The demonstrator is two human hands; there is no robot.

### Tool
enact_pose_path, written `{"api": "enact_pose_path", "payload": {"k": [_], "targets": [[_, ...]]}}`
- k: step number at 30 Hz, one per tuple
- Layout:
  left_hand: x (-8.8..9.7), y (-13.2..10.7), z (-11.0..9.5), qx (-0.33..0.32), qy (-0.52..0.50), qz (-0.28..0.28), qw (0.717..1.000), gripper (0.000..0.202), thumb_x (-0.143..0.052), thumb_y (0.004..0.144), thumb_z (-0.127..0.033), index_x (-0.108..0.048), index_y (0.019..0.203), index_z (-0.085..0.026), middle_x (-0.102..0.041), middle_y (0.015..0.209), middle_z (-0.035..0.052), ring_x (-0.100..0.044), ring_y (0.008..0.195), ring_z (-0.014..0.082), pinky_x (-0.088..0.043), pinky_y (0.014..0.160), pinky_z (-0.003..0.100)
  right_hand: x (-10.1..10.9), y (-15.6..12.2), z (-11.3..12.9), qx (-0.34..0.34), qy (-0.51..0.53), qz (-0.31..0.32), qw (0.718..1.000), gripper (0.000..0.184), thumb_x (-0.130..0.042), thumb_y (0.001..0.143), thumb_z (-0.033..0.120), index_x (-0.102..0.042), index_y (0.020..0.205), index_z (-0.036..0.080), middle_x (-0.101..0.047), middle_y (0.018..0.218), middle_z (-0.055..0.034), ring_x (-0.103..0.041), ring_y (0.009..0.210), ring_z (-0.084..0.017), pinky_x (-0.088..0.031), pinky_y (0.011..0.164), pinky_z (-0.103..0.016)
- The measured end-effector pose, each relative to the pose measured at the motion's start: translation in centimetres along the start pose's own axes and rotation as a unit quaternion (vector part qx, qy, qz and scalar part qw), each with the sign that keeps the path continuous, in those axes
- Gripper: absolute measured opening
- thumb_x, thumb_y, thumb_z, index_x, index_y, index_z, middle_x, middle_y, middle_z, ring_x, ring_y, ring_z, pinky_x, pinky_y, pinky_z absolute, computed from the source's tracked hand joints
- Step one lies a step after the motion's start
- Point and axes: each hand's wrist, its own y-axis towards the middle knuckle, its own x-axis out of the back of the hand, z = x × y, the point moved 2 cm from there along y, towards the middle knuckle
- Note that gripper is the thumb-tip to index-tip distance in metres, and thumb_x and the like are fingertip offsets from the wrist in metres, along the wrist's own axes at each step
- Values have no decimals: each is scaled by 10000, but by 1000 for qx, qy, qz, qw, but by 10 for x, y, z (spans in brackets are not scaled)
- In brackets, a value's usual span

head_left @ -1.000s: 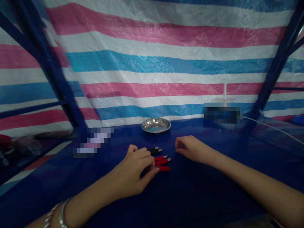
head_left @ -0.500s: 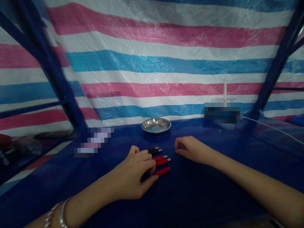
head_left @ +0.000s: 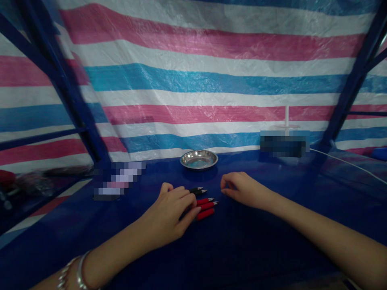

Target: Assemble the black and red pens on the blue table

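Note:
Several pens lie side by side on the blue table (head_left: 242, 249), pointing right. The black pens (head_left: 198, 191) are at the back and the red pens (head_left: 208, 206) in front; most show silver tips. My left hand (head_left: 175, 209) lies over their left ends, fingers curled around the row and thumb against the nearest red pen (head_left: 205, 214). Its palm hides the rest of the pens. To the right of the tips, my right hand (head_left: 237, 186) rests on the table with fingers curled in. I see nothing in it, and it stays apart from the pens.
A round steel dish (head_left: 198, 160) stands behind the pens. At the back right is a blurred-out container with a straw (head_left: 287, 117) and a white cable (head_left: 344, 159). A pixelated flat item (head_left: 123, 179) lies left. Striped sheeting (head_left: 211, 80) hangs behind, between blue metal posts.
The nearest red pen has shifted up and left, closer to the other red pens, with my left thumb. My left hand moved slightly left; my right hand edged slightly left.

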Motion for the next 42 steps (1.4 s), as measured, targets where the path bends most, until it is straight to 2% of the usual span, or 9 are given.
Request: {"api": "enact_pose_path", "payload": {"k": [4,10,23,42], "targets": [[-1,1,3,1,6,-23,1000,233,-348,843,-306,-526,758,-181,-534,738,-23,-443,709,92,-205,680,271,3,-1,7,56,15,-10,998,96,-529,748,203,-587,807,153,-528,737,-20,-466,676,-91,-330,628,-205],[-2,3,4,17,23,-20,999,241,-314,852,-289,-521,785,-183,-533,749,-20,-439,695,89,-198,676,272,2,-6,17,129,26,29,991,136,-550,748,244,-592,852,167,-510,781,-19,-447,692,-86,-328,627,-198],[-3,1,4,21,15,-28,999,229,-330,844,-292,-525,787,-186,-530,729,-24,-436,680,88,-209,672,278,-6,-4,17,138,27,49,989,131,-551,740,201,-611,849,159,-522,780,-24,-448,678,-82,-322,621,-198],[-6,2,7,48,29,3,998,227,-314,849,-311,-512,823,-204,-534,776,-21,-453,723,104,-199,689,281,-7,-5,17,138,18,31,990,98,-499,765,150,-561,838,129,-546,759,-19,-449,682,-85,-323,641,-200]]}}
